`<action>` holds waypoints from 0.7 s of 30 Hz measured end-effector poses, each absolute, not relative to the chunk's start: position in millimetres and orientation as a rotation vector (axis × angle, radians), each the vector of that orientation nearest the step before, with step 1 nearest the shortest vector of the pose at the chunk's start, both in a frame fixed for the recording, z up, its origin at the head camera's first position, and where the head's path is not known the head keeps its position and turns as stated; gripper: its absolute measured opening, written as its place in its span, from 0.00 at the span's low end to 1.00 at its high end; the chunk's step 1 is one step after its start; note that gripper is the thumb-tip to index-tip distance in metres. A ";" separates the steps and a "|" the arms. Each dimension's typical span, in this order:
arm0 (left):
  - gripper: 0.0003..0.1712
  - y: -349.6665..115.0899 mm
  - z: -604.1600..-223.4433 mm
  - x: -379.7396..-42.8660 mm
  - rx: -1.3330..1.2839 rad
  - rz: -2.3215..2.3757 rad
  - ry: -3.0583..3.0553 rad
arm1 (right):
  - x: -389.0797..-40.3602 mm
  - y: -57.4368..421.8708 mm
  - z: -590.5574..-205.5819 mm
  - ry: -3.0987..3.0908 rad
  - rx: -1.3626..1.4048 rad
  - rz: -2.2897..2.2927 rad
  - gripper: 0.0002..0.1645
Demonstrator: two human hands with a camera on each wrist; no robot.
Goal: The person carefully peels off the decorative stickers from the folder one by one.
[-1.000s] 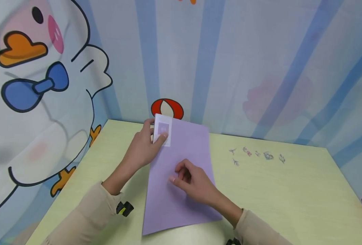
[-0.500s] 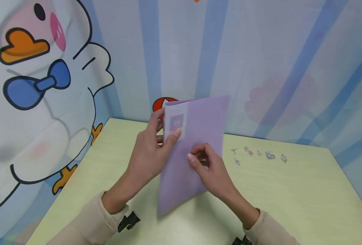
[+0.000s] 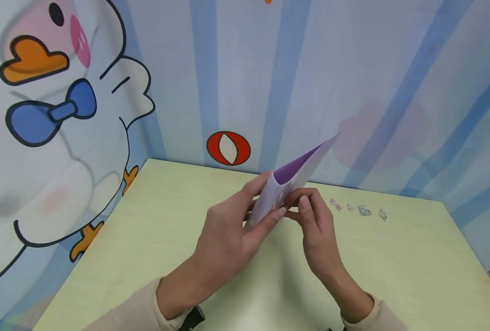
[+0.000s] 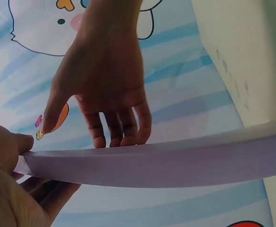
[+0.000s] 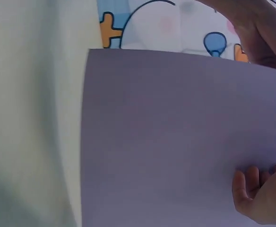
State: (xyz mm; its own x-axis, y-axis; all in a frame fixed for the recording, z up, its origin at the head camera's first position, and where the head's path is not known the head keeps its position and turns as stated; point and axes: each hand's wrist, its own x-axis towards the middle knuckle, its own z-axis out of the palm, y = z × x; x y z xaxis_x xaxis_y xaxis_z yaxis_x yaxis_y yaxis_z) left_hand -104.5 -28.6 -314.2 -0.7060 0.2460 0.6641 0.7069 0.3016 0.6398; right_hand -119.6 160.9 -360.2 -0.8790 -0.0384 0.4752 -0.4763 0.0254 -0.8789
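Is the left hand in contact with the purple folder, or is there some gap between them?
Touching. The head view shows the left hand gripping the purple folder between its thumb and fingers.

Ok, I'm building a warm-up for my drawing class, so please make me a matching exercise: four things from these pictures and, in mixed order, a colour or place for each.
1. folder
2. small flower shapes
3. printed bow tie
4. tabletop

A. pale yellow-green
B. blue
C. gripped by the left hand
D. in a loose row on the tabletop

Pairs: 1-C; 2-D; 3-B; 4-A
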 end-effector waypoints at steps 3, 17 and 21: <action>0.36 -24.0 -320.2 -99.6 -0.908 -1.338 -2.068 | -117.8 168.7 -351.6 -1.913 0.536 1.987 0.23; 0.40 -0.2 -356.7 -89.7 -1.110 -0.801 -1.949 | -102.0 211.3 -333.9 -1.934 0.375 2.146 0.31; 0.38 5.9 -367.2 -88.8 -1.131 -0.695 -1.920 | -99.5 220.7 -339.0 -2.010 0.317 2.113 0.28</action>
State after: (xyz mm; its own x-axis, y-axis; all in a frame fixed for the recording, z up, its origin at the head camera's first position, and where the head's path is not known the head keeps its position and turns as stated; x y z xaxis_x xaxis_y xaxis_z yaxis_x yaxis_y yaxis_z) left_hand -88.8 5.9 -367.2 -0.2941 0.4591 0.8383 0.8894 0.4526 0.0642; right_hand -99.5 220.7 -339.0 -0.9554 0.0018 0.2954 -0.2951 -0.0498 -0.9542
